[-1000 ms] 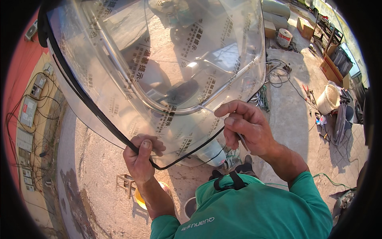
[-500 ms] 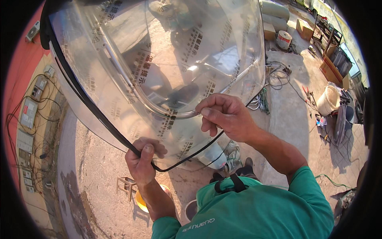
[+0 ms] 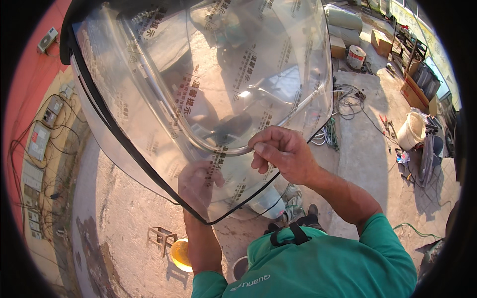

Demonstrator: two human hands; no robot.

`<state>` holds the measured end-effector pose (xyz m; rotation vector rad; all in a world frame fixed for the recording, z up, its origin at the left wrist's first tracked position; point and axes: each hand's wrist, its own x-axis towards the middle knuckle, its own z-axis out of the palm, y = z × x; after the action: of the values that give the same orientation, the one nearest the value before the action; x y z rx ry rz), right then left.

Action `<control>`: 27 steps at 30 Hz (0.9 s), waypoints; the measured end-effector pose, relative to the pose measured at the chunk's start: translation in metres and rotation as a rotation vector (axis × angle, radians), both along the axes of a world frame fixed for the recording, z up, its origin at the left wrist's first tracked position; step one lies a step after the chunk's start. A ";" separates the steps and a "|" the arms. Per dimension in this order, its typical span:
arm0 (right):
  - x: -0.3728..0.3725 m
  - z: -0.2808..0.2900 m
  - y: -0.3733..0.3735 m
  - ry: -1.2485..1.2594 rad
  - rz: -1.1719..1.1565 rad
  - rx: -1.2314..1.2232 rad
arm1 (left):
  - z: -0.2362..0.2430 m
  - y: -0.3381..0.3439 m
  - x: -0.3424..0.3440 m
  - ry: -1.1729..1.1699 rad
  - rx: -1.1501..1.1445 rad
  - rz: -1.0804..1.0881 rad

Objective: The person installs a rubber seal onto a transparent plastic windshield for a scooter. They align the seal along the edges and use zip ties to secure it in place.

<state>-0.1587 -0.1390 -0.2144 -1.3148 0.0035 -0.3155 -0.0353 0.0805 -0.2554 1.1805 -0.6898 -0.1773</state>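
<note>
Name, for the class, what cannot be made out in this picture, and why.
All in the head view:
Left hand: its grip, veiled by the clear sheet.
Right hand: whatever its pinch holds, hidden by the hand itself.
Top of the clear sheet: cut off by the upper edge.
Round container: partly hidden by the green shirt.

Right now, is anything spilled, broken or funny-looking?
Two things look odd. A dark, ragged, wet-looking patch stains the grey ground at lower left, perhaps a spill. Thin, dark cables lie in a messy tangle on the pale concrete, right of the clear, black-edged plastic panel. No crack shows in it, though glare hides parts.
</note>
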 end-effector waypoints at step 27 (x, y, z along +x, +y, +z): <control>-0.009 -0.010 -0.008 -0.024 0.001 -0.128 | 0.025 -0.062 -0.010 0.191 0.306 -0.039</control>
<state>-0.1676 -0.1466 -0.2242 -1.4379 -0.0380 -0.3350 -0.0456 0.0181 -0.2308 1.4206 -0.5290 -0.4351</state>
